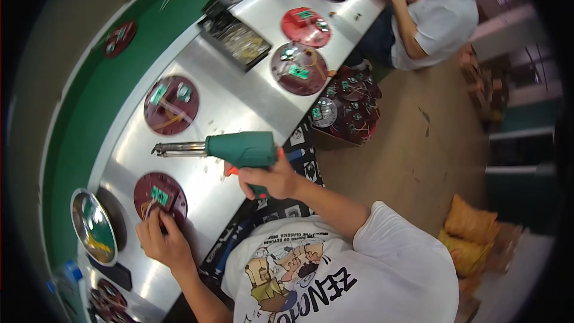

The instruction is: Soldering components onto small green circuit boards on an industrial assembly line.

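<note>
**Soldering gun held up, disc steadied at the bench**

Head view: a green soldering gun (pixel 242 149) is gripped in the right hand (pixel 267 180), fingers clenched round its handle, the metal tip pointed away to that hand's left and held clear above the steel table (pixel 239 104). A dark red disc (pixel 159 196) with a small green circuit board (pixel 159 195) on it is touched by the left hand (pixel 162 240); its fingertips are pinched at wires on the disc's near edge. Just left of that hand, a shiny round metal dish (pixel 92 226) is seen. Beyond the gun, more red discs (pixel 171 104) are laid along the table, with a dark tray (pixel 235 40) farther off. At the far end, another person (pixel 427 18) is seated, hands on a disc.
</note>
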A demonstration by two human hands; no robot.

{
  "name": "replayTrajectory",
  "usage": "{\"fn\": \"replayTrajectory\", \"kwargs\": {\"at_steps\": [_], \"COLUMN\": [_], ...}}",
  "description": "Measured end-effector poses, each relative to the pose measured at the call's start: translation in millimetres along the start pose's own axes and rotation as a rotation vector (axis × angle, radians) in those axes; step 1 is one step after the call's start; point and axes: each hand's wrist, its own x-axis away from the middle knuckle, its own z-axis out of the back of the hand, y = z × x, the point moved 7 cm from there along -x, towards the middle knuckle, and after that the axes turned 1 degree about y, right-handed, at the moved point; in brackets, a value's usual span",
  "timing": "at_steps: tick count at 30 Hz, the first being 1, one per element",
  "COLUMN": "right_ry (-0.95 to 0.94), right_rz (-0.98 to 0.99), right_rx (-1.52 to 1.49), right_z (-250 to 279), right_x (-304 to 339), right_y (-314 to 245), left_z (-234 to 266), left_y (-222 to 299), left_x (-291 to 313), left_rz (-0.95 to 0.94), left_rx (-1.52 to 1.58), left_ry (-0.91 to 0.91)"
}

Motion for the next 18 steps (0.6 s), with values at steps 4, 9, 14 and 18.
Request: {"fn": "replayTrajectory", "kwargs": {"at_steps": [4, 9, 14, 18], "right_ry": [-0.027, 0.018, 0.258, 0.407], "right_rz": [0.070, 0.187, 0.209, 0.437], "right_rx": [0.062, 0.170, 0.239, 0.128], "right_z": [2, 13, 63, 62], "right_x": [-3, -16, 7, 19], "right_y": [-16, -30, -12, -25], "left_z": [2, 3, -29, -69], "left_y": [1, 3, -25, -66], "left_x": [-1, -33, -122, -202], "left_rz": [-0.044, -0.065, -0.179, -0.038], "left_rx": [0.020, -0.045, -0.062, -0.316], "left_ry": [0.028, -0.390, -0.189, -0.152]}}
